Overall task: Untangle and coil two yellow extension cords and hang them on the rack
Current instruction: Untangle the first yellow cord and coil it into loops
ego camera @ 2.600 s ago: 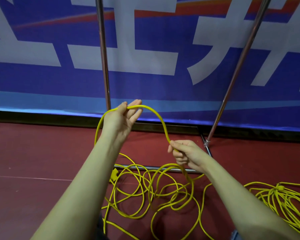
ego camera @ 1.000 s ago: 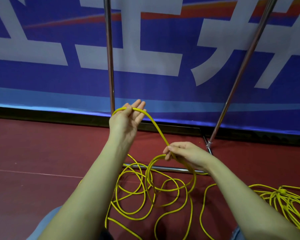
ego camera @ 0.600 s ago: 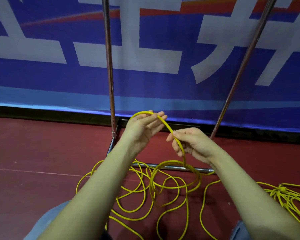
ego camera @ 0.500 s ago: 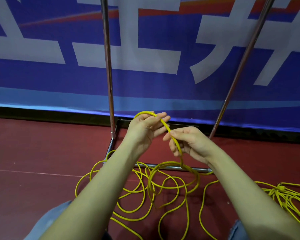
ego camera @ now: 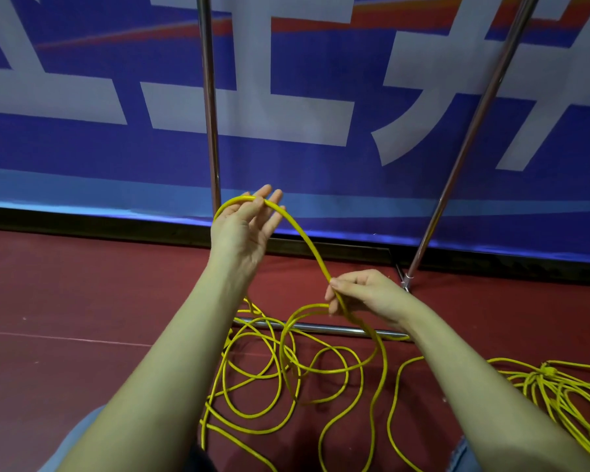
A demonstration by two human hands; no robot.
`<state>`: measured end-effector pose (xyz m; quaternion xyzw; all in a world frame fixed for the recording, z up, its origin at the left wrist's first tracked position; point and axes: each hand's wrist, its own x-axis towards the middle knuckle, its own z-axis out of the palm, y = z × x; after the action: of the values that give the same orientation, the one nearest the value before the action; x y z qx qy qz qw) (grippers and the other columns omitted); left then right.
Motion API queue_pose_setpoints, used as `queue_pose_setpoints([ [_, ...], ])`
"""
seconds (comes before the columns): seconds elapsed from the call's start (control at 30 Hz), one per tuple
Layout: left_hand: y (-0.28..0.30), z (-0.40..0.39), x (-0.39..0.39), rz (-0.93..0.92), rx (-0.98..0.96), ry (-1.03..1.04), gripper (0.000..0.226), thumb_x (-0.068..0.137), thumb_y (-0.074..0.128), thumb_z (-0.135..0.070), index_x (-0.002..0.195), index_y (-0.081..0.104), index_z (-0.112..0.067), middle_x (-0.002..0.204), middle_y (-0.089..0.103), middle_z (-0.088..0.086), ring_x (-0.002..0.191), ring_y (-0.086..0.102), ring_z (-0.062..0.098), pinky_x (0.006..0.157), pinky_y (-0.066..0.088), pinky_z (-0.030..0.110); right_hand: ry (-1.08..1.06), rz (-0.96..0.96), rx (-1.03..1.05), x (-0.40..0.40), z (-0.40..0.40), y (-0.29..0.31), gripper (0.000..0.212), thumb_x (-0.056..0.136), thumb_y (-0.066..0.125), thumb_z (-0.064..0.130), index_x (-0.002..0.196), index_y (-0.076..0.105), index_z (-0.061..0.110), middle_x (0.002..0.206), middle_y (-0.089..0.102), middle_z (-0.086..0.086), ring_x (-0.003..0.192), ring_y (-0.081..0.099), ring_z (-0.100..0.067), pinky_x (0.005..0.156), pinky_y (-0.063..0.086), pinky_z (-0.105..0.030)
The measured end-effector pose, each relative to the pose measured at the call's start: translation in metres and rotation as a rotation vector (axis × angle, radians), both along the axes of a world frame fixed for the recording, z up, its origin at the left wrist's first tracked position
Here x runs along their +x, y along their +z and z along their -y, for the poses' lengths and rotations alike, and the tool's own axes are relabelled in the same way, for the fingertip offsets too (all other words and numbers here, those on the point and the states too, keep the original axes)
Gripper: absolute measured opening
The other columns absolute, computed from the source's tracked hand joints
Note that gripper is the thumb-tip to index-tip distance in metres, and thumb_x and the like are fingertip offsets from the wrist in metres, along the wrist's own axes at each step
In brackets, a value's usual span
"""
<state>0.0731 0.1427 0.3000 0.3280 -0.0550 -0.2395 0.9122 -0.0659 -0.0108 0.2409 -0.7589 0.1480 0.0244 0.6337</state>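
Left hand (ego camera: 244,229) holding yellow cord (ego camera: 307,243) draped over loosely spread fingers, grip wide. Right hand (ego camera: 365,294) pinching same cord lower down, grip narrow on strand. Rest of cord lying in loose overlapping loops on floor (ego camera: 82,301) by rack (ego camera: 209,97) base. Second cord (ego camera: 559,383) sitting bundled at right, well apart. Risks: arch likely slipping off open left fingers; crossed floor loops possibly tightening into knot if pulled; strand possibly snagging rack's bottom bar.
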Motion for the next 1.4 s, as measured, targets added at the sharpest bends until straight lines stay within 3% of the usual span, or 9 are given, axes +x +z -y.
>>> queue_pose_setpoints([
  [0.13, -0.005, 0.004, -0.001, 0.009, 0.114, -0.105, 0.012, 0.093, 0.05, 0.001, 0.085, 0.049, -0.008, 0.102, 0.066, 0.012, 0.085, 0.071, 0.022, 0.082, 0.056, 0.036, -0.015, 0.054, 0.046, -0.002, -0.006, 0.016, 0.03, 0.094, 0.049, 0.02, 0.073, 0.062, 0.004, 0.051, 0.058, -0.003, 0.042, 0.051, -0.012, 0.046, 0.042, -0.018],
  [0.33, -0.003, 0.016, -0.037, 0.024, 0.055, -0.227, 0.016, 0.091, 0.045, 0.011, 0.095, 0.045, -0.004, 0.074, 0.07, 0.016, 0.073, 0.072, 0.027, 0.071, 0.06, 0.037, -0.045, 0.251, 0.268, 0.002, -0.019, 0.047, 0.031, 0.082, 0.052, 0.029, 0.073, 0.059, 0.0, 0.045, 0.047, -0.005, 0.036, 0.038, -0.012, 0.039, 0.034, -0.019],
  [0.5, 0.009, 0.01, -0.032, 0.055, -0.001, -0.114, 0.015, 0.092, 0.043, 0.012, 0.099, 0.044, -0.002, 0.091, 0.063, 0.019, 0.073, 0.072, 0.028, 0.069, 0.06, 0.038, -0.005, 0.098, 0.212, 0.004, -0.009, 0.031, 0.047, 0.083, 0.047, 0.043, 0.076, 0.065, 0.0, 0.057, 0.061, -0.011, 0.054, 0.06, -0.02, 0.058, 0.05, -0.024],
  [0.73, 0.008, 0.001, -0.011, -0.088, -0.116, 0.032, 0.018, 0.093, 0.04, 0.013, 0.101, 0.043, -0.003, 0.097, 0.062, 0.02, 0.073, 0.07, 0.029, 0.065, 0.059, 0.038, 0.073, -0.058, 0.209, 0.0, 0.009, 0.008, 0.042, 0.083, 0.045, 0.043, 0.09, 0.064, 0.006, 0.077, 0.068, -0.007, 0.076, 0.065, -0.017, 0.078, 0.049, -0.026],
  [0.83, 0.004, 0.001, -0.007, -0.129, -0.14, 0.078, 0.016, 0.094, 0.041, 0.012, 0.096, 0.044, -0.004, 0.097, 0.063, 0.021, 0.076, 0.07, 0.03, 0.063, 0.058, 0.037, 0.071, -0.058, 0.125, -0.001, 0.006, 0.004, 0.026, 0.084, 0.053, 0.029, 0.086, 0.065, 0.007, 0.073, 0.069, -0.005, 0.066, 0.064, -0.016, 0.071, 0.051, -0.024],
  [1.0, 0.0, 0.003, -0.008, -0.057, -0.002, -0.071, 0.041, 0.094, 0.049, 0.001, 0.131, 0.033, -0.001, 0.1, 0.065, 0.017, 0.078, 0.072, 0.024, 0.077, 0.058, 0.037, -0.007, 0.054, 0.094, 0.001, -0.002, 0.024, 0.028, 0.096, 0.045, 0.018, 0.077, 0.062, 0.006, 0.055, 0.061, -0.002, 0.043, 0.053, -0.01, 0.046, 0.043, -0.016],
  [1.17, 0.001, 0.015, -0.038, 0.087, 0.056, -0.161, 0.03, 0.092, 0.043, 0.012, 0.116, 0.037, -0.005, 0.095, 0.065, 0.016, 0.08, 0.071, 0.023, 0.08, 0.057, 0.036, -0.053, 0.212, 0.225, 0.002, -0.01, 0.044, 0.028, 0.087, 0.051, 0.026, 0.077, 0.061, 0.002, 0.051, 0.056, -0.004, 0.039, 0.048, -0.013, 0.04, 0.039, -0.017],
  [1.27, 0.006, 0.017, -0.034, 0.132, 0.022, -0.121, 0.023, 0.093, 0.042, 0.012, 0.106, 0.043, -0.007, 0.096, 0.065, 0.017, 0.08, 0.072, 0.024, 0.075, 0.059, 0.034, -0.015, 0.2, 0.273, 0.004, -0.012, 0.043, 0.035, 0.082, 0.05, 0.034, 0.08, 0.064, 0.002, 0.056, 0.06, -0.007, 0.045, 0.055, -0.016, 0.047, 0.047, -0.021],
  [1.4, 0.016, 0.008, -0.019, 0.033, -0.138, -0.038, 0.02, 0.093, 0.04, 0.013, 0.104, 0.043, -0.004, 0.094, 0.065, 0.018, 0.074, 0.072, 0.025, 0.067, 0.06, 0.034, 0.062, 0.035, 0.139, 0.003, -0.003, 0.019, 0.044, 0.079, 0.051, 0.045, 0.082, 0.069, 0.005, 0.071, 0.07, -0.011, 0.073, 0.066, -0.022, 0.073, 0.05, -0.026],
])
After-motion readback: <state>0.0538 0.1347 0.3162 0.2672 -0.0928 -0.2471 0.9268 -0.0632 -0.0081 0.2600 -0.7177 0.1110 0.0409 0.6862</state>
